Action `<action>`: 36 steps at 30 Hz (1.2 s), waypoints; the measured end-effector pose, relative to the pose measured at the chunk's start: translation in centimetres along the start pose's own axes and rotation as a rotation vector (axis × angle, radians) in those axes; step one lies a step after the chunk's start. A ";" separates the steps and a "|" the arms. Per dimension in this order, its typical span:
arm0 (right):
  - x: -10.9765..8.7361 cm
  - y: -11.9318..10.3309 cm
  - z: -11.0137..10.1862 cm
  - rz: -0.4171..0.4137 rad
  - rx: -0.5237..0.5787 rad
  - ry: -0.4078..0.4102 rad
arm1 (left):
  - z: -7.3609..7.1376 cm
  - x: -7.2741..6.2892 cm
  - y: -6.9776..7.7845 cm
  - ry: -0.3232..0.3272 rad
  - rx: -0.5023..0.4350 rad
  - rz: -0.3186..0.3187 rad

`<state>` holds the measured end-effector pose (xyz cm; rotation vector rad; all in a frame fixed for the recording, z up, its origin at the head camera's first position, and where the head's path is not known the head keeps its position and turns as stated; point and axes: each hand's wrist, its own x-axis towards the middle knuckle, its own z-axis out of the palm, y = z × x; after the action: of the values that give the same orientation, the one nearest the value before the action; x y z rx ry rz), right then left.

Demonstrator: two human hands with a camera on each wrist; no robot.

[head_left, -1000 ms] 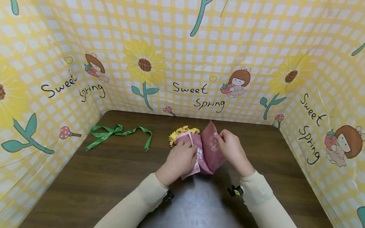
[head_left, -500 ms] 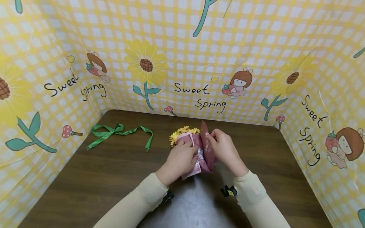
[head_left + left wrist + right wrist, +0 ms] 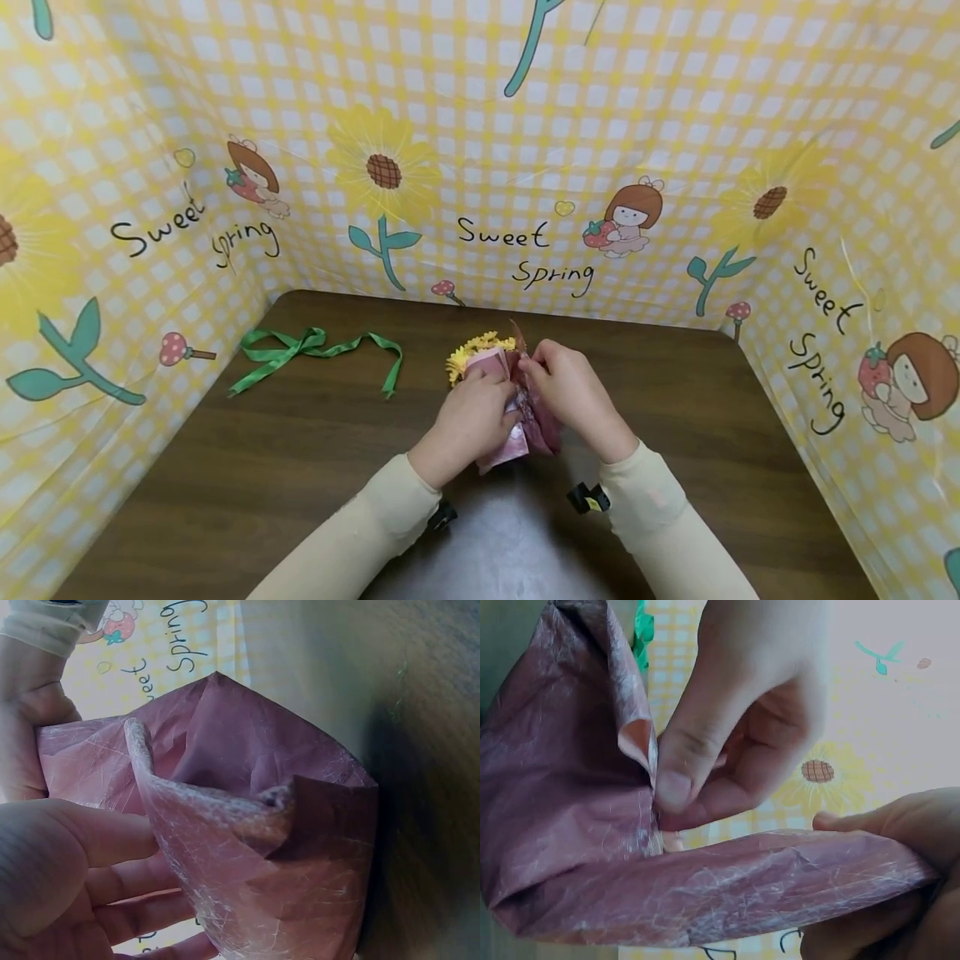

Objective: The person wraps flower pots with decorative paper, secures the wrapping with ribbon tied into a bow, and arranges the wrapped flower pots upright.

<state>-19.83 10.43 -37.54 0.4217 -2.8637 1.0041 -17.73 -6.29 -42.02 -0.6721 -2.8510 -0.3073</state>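
A bunch of yellow flowers [image 3: 472, 352] lies on its side, partly wrapped in mauve, crinkled wrapping paper [image 3: 517, 446]. My left hand [image 3: 472, 417] holds the wrapped part from the left, thumb and fingers on the paper. In the right wrist view, the left hand [image 3: 742, 712] pinches a paper edge. My right hand [image 3: 573, 392] pinches a loose flap on the right side, standing up beside the left hand. The right wrist view shows that flap [image 3: 780, 885] between the right thumb and fingers [image 3: 915, 825]. Stems are hidden inside the paper, which gapes toward the left wrist camera.
A green ribbon [image 3: 292, 346] lies loosely looped on the dark wooden table [image 3: 337, 450] at the left. Yellow checked cloth [image 3: 480, 158] with printed flowers and figures stands around the back and sides.
My right hand has moved left, bringing the paper flap across toward the flowers and the left hand. The left hand stays in place on the wrapped part.
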 end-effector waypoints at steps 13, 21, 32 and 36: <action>0.8 0.0 0.2 0.022 0.205 -0.172 | -0.1 0.0 -0.4 -0.003 -0.041 0.058; 0.9 0.3 0.5 0.117 0.380 -0.198 | -0.2 0.4 -1.3 -0.077 -0.121 0.078; 0.4 -0.3 1.3 0.154 0.403 -0.122 | -0.1 1.1 -2.0 -0.078 -0.252 0.047; 0.4 -0.7 1.7 0.132 0.342 -0.111 | -0.1 0.9 -2.2 -0.059 -0.221 0.086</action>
<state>-19.96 8.81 -38.41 0.3217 -2.8468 1.5503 -19.47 -7.85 -42.04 -0.8554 -2.8593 -0.6053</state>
